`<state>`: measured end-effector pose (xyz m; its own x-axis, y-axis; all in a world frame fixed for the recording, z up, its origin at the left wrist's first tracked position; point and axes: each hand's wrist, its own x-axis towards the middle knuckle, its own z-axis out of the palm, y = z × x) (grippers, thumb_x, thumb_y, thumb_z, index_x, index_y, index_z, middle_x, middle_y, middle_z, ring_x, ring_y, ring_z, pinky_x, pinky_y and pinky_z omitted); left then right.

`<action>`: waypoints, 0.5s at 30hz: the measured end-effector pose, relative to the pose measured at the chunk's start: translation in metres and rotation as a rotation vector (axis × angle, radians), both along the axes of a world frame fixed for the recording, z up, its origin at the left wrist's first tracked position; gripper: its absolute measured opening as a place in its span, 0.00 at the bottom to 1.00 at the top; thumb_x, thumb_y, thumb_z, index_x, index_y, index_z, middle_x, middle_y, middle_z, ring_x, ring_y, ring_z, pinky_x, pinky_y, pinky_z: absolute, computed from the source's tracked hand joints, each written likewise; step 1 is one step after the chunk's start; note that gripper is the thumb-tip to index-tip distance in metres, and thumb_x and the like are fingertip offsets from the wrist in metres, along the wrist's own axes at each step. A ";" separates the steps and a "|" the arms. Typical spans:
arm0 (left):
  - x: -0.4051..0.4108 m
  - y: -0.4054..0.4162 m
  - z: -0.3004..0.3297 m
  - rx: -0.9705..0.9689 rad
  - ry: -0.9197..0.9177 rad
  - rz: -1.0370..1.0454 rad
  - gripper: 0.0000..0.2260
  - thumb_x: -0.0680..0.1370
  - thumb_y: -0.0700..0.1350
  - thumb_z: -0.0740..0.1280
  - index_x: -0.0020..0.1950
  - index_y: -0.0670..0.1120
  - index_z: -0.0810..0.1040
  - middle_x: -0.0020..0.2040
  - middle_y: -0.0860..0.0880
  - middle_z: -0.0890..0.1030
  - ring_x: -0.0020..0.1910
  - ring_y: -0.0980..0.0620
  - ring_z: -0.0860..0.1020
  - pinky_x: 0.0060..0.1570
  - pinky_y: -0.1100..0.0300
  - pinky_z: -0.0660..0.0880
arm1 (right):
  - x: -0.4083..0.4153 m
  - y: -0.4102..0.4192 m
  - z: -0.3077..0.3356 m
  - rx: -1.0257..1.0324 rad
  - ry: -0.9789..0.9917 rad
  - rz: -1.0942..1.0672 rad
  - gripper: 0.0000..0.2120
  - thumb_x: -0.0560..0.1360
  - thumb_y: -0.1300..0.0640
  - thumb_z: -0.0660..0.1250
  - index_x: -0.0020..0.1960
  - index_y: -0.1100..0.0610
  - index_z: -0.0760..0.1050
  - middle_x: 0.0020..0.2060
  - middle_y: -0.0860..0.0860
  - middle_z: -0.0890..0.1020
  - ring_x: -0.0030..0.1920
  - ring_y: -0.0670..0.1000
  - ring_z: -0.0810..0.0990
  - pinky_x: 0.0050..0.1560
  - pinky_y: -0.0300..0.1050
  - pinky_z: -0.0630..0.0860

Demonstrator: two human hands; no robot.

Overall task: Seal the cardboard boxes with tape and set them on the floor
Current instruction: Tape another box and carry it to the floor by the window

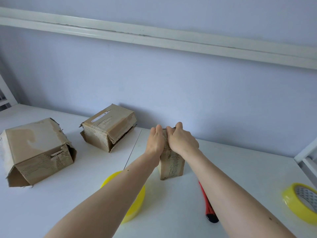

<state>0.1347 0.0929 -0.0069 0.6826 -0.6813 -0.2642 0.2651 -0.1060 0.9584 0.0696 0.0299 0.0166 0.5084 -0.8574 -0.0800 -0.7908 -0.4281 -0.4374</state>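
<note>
Yellow tape roll (127, 198) under left forearm, near small box (172, 166); left hand (155, 140) flat, right hand (182, 140) curled, both pressing box top. Red cutter (208, 206) beside; two boxes (36, 151) (109, 127) left.

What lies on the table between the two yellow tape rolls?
In the head view, a red and black cutter lies between the left tape roll and the right tape roll, partly under the right forearm.
</note>
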 end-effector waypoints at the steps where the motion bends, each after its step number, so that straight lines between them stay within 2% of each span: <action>1: -0.001 0.001 0.001 0.003 -0.006 -0.005 0.12 0.85 0.51 0.51 0.52 0.47 0.70 0.47 0.50 0.73 0.43 0.53 0.72 0.38 0.59 0.66 | 0.000 -0.003 0.004 0.039 0.008 -0.009 0.22 0.83 0.41 0.47 0.65 0.56 0.63 0.58 0.57 0.79 0.58 0.60 0.77 0.49 0.51 0.69; 4: -0.007 0.002 0.002 0.011 -0.053 -0.017 0.12 0.85 0.50 0.51 0.51 0.46 0.69 0.46 0.50 0.72 0.43 0.53 0.71 0.39 0.59 0.67 | 0.008 -0.013 0.017 0.096 0.074 -0.077 0.28 0.81 0.38 0.48 0.69 0.58 0.64 0.61 0.57 0.77 0.62 0.60 0.75 0.50 0.50 0.67; 6: -0.007 0.002 0.002 0.007 -0.054 0.000 0.11 0.85 0.49 0.52 0.48 0.46 0.68 0.44 0.51 0.70 0.42 0.52 0.70 0.39 0.59 0.66 | 0.015 -0.011 0.015 0.048 0.097 -0.075 0.27 0.81 0.38 0.48 0.65 0.59 0.68 0.59 0.57 0.79 0.58 0.60 0.76 0.49 0.50 0.67; 9: -0.004 0.003 0.002 0.011 -0.049 0.007 0.10 0.85 0.49 0.52 0.47 0.47 0.67 0.43 0.52 0.68 0.41 0.54 0.69 0.38 0.60 0.65 | 0.021 -0.005 0.005 -0.049 0.092 -0.052 0.25 0.82 0.39 0.47 0.56 0.57 0.72 0.52 0.55 0.81 0.48 0.58 0.75 0.44 0.49 0.68; 13: -0.008 0.005 0.005 0.012 -0.059 -0.018 0.11 0.85 0.49 0.51 0.49 0.46 0.67 0.43 0.52 0.68 0.40 0.55 0.68 0.37 0.60 0.63 | 0.018 -0.011 0.012 0.002 0.127 -0.057 0.32 0.82 0.35 0.44 0.60 0.57 0.76 0.54 0.55 0.81 0.51 0.58 0.76 0.47 0.48 0.68; 15: -0.009 0.006 0.005 0.017 -0.072 -0.016 0.10 0.85 0.49 0.51 0.48 0.46 0.65 0.43 0.52 0.67 0.39 0.54 0.67 0.37 0.60 0.62 | 0.019 -0.011 0.012 -0.035 0.138 -0.064 0.30 0.83 0.38 0.44 0.57 0.57 0.78 0.54 0.56 0.81 0.49 0.58 0.75 0.46 0.47 0.68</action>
<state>0.1260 0.0985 -0.0017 0.6895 -0.6881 -0.2261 0.1936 -0.1257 0.9730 0.0886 0.0190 0.0285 0.4392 -0.8910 -0.1153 -0.8685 -0.3883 -0.3081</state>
